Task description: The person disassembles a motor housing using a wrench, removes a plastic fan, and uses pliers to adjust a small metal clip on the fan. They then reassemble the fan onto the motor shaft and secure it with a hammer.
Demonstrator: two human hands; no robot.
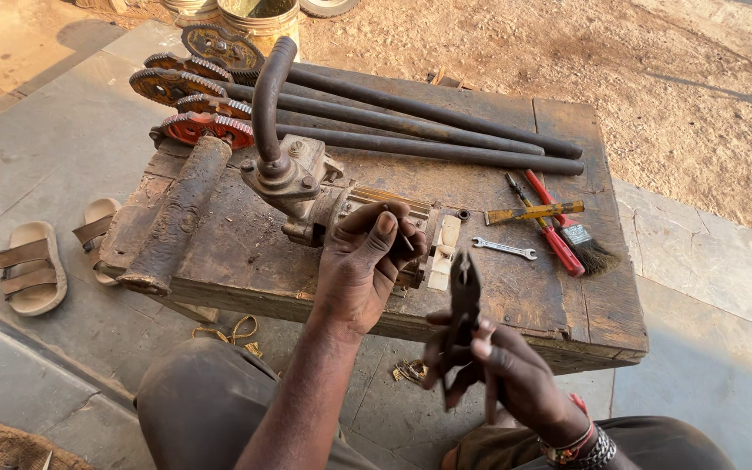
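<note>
Pump body [324, 196], centre of wooden bench [515, 300], curved handle arm rising from top. Rusty, greasy cast iron; brass-coloured block at right end, under left hand. Left hand [363, 261] curled over that end, fingertips pinching something small, can't tell what. Best keep that hand bracing casting firmly. Right hand [502, 370] wrapped round pliers [463, 305], nose up, clear of bench. Best bring nose in square, grip firm. Spanner [504, 249], brush [580, 239] lying further right.

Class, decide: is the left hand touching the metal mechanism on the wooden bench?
Touching. The head view shows the left hand resting on the metal mechanism, fingers curled over it.
</note>
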